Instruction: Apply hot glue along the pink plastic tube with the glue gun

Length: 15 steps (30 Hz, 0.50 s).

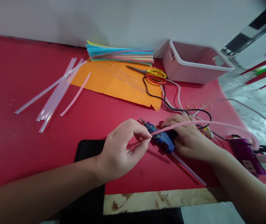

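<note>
Between its thumb and forefinger, my left hand pinches the end of a long pink pipe cleaner. From there the pipe cleaner arcs to the right, over my other hand, and bends down near the power strip. My right hand is wrapped round the handle of a blue glue gun, whose nozzle points up and left. Its fingers are partly hidden behind the gun. A clear glue stick juts out of the gun's rear. Thin strands of dried glue and small bits cling to the gun's body.
Several glue sticks and a short pink pipe cleaner lie left. Behind are pipe cleaners, an orange envelope, scissors and a pink bin. Cables run to a purple power strip. A black phone lies nearby.
</note>
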Motion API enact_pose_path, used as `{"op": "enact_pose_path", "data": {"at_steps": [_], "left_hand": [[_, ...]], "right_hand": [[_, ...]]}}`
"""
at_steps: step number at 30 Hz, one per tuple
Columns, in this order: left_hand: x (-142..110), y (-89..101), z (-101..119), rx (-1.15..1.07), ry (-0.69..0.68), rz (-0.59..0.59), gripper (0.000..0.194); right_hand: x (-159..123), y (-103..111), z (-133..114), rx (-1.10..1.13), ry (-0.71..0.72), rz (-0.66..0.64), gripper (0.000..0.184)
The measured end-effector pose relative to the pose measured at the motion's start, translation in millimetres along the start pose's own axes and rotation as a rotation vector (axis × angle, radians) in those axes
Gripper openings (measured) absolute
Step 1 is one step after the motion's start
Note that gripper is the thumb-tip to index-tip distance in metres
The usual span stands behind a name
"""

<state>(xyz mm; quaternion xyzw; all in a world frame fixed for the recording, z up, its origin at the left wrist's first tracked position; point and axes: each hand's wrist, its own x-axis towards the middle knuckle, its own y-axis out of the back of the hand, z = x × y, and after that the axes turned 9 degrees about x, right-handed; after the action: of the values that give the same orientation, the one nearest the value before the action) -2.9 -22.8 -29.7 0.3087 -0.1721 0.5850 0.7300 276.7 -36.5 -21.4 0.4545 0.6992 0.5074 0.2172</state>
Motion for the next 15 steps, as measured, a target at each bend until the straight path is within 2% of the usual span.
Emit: {"op": "enact_pose_path", "data": {"at_steps": [3,6,9,15], "left_hand": [[1.2,-0.1,-0.1,0.012,0.018,0.0,0.026],[1.0,-0.2,1.9,-0.027,0.184,-0.05,0.019],[0.2,0.4,3.0,-0.108,0.297,-0.12,0.012],[-0.2,1.2,1.7,-0.211,0.275,-0.213,0.013]], "right_hand": [[0.7,5.9,-7.0,-0.011,-0.016,0.185,0.041],[0.0,7.2,-18.4,0.056,0.059,0.382,0.025],[1.8,2.4,-30.6,0.156,0.154,0.38,0.02],[13.4,1.6,-46.6,0.346,0.133,0.347,0.018]]}}
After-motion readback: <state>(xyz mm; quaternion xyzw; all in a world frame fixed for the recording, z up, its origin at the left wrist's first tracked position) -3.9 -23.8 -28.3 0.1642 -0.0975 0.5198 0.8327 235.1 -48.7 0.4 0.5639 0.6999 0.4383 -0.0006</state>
